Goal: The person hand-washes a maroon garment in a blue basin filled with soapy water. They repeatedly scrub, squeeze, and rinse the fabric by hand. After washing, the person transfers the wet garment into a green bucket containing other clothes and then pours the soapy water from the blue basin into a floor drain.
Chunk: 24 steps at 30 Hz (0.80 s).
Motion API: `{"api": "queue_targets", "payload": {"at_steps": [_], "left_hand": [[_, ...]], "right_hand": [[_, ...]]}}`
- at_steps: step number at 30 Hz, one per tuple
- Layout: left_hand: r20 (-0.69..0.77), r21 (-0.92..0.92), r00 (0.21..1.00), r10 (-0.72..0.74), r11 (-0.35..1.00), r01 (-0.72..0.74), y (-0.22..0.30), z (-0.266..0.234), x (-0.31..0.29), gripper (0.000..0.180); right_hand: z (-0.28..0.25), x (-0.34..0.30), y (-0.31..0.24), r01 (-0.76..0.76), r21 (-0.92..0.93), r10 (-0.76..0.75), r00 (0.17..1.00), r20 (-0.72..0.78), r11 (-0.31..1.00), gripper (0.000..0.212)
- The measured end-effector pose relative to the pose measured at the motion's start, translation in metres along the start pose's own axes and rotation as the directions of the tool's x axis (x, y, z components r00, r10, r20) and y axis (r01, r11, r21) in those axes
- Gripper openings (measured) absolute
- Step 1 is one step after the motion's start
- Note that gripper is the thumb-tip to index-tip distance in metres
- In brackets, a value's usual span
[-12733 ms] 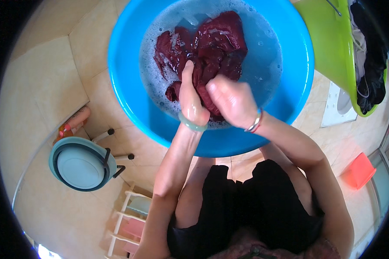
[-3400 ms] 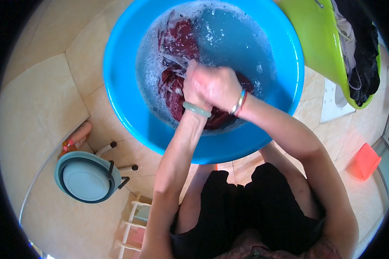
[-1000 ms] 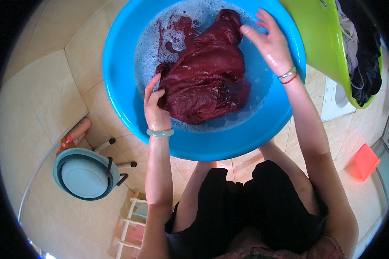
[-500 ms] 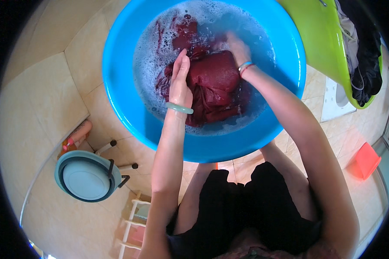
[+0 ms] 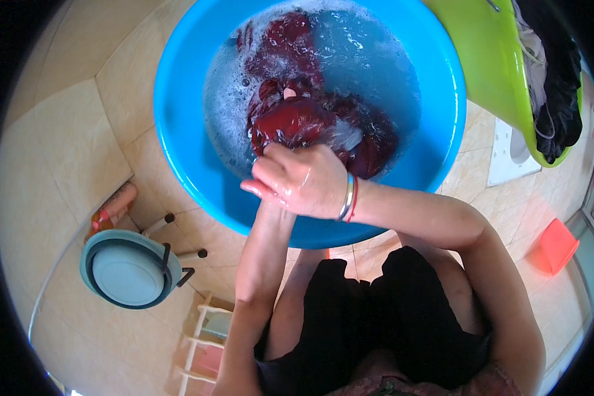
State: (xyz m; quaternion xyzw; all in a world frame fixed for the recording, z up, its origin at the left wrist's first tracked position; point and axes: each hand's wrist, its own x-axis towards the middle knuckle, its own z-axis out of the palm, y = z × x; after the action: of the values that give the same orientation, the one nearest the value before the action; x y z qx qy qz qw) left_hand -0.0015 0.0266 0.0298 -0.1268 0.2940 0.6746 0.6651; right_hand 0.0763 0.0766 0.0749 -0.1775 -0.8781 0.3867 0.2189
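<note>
A wet dark red cloth garment (image 5: pixel 294 122) lies bunched in sudsy water inside a large blue basin (image 5: pixel 442 132). Most of my left hand (image 5: pixel 289 94) is hidden in the folds; only a fingertip pokes out at the far side, so its grip does not show. Across my left wrist lies my right hand (image 5: pixel 300 181), fingers curled closed near the garment's near edge. What those fingers hold is hidden beneath them. A silver bangle and a red cord (image 5: pixel 351 198) circle my right wrist.
At upper right a green tub (image 5: pixel 468 59) holds dark and grey clothes (image 5: pixel 556 99). A white floor fixture (image 5: pixel 511 158) is below it. A red-orange plastic container (image 5: pixel 560 246) stands at right. Left are a grey-blue folding basin (image 5: pixel 129 270) and a white rack (image 5: pixel 195 340).
My right hand has come out of the water and crossed over to my left wrist. The garment now covers most of my left hand, and my left bangle is out of sight.
</note>
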Motion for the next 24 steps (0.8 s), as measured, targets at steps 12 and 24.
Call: {"api": "queue_targets", "payload": {"at_steps": [12, 24], "left_hand": [[0.052, 0.288, 0.988, 0.148, 0.945, -0.157, -0.014, -0.026, 0.017, 0.048], [-0.140, 0.683, 0.929, 0.343, 0.713, -0.160, 0.005, -0.010, 0.031, 0.080]], "right_hand": [[0.000, 0.006, 0.124, -0.565, -0.075, 0.562, 0.825, -0.050, 0.822, 0.036], [-0.011, -0.019, 0.166, -0.600, 0.050, 0.601, 0.790, -0.124, 0.799, 0.059]]}}
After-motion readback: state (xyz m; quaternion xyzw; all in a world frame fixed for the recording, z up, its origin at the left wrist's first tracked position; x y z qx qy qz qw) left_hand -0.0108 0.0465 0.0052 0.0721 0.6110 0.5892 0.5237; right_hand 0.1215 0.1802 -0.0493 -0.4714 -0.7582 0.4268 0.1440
